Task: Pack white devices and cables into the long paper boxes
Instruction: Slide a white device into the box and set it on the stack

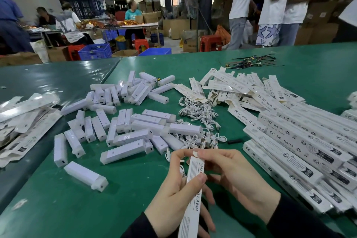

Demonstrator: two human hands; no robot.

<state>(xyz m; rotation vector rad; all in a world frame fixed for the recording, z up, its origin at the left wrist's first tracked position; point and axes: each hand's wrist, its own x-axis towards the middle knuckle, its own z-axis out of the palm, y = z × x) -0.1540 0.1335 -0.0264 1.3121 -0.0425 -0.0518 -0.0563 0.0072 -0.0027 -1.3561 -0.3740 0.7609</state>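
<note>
The long paper box [190, 197] was up off the green tabletop [58, 208], held in both hands near the front edge. Its long side ran from the person's body out toward the piles, and its far end pointed away and a little to the right. The left hand [173, 185] was wrapped around the middle of the box, thumb on top. The right hand [231, 176] had its fingers [201, 153] curled over the far end, pinching the small end flap (it looked like the flap was being tucked or opened; I could not tell which). A bit of white cable [182, 172] showed just beside the box, between the hands.

This looked like the step of working the box's end. Whether a device was already inside could not be seen. The next move would likely need a firm push on the flap while the left hand kept the box steady.

Past the hands lay many loose white devices [125, 137], a heap of coiled cables [199, 112], and, on the right, stacks of packed boxes [289, 141].
</note>
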